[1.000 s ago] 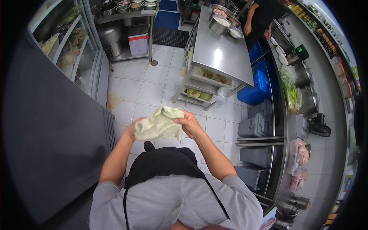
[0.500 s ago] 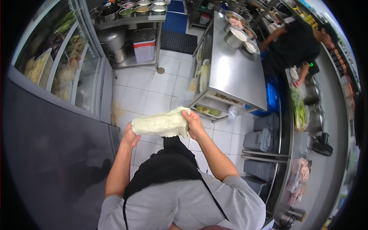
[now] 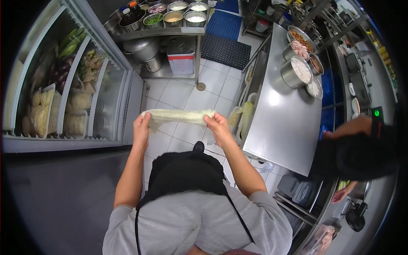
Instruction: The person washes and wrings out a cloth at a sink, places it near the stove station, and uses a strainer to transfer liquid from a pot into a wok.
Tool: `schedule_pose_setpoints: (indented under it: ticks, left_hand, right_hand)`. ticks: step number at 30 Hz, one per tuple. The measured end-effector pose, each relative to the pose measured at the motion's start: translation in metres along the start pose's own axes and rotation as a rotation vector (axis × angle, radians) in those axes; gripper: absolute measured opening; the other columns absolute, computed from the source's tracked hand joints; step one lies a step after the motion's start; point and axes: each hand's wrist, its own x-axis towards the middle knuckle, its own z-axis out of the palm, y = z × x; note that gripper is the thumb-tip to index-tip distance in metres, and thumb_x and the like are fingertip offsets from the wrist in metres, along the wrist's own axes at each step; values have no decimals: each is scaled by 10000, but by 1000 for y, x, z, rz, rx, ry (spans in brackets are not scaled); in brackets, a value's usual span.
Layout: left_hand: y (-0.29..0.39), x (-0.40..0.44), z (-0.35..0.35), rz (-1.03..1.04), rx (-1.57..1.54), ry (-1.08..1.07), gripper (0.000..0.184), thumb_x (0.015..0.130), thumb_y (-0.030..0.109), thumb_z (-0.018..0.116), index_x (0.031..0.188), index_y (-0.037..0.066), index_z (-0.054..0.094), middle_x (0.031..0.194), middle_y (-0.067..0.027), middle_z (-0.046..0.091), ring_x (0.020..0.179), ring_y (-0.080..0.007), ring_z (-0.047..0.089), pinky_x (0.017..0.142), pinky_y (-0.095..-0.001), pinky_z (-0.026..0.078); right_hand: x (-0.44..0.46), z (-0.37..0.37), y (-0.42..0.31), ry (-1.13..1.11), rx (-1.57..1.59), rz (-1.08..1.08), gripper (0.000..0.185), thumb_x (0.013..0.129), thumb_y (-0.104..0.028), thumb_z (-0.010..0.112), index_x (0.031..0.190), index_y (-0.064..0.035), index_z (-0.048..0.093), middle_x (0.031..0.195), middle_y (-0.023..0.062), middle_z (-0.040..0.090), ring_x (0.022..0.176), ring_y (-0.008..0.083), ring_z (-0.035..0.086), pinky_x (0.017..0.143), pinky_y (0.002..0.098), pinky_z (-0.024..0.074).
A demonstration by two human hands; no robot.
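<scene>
Stretched out but not laid down, a pale-green oblong fabric cloth (image 3: 176, 116) hung between the person's left hand (image 3: 141, 128) and right hand (image 3: 219, 127), each pinching one end.

The person wears a light grey, short-sleeved fabric T-shirt (image 3: 199, 221), soft and loosely creased, filling the view's six o'clock side. Its short grey sleeves, the left (image 3: 122, 216) towards seven o'clock and the right (image 3: 262, 199) towards five, end above the elbows. A black fabric apron (image 3: 187, 172) covers the waist, its thin black cord straps (image 3: 137, 229) running towards seven and four o'clock. At its one o'clock edge shows a rounded black shoe (image 3: 198, 147). Forearms, left grip (image 3: 140, 128) and right grip (image 3: 218, 127) are bare.
</scene>
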Motion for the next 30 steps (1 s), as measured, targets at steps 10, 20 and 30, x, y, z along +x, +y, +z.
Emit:
schedule_pose_setpoints:
  ticks: [10,20,30]
  left_hand:
    - [34,77,54,295,690,-367,434,748,-5,678,1164,68,574,972,-96,604,881,-212,586,793,-313,463]
    - [-4,241,84,-78,740,-688,271,720,246,699,783,-5,618,623,-35,494,614,-128,496,568,-327,426]
    - [42,239,226,379,726,-1463,422,796,171,639,1187,19,592,1270,-210,537,965,-251,630,824,-342,509]
  right_hand:
    - [59,-39,-24,170,-410,-50,397,769,-118,752,1110,-18,573,771,63,653,657,111,552,637,289,447]
    - [111,-66,-9,197,-392,304,291,908,-296,612,967,-18,673,1085,68,637,956,190,589,884,321,410]
    - [211,-17,4,655,816,-54,423,951,-457,426,1183,-129,559,1139,73,603,985,224,597,742,374,521]
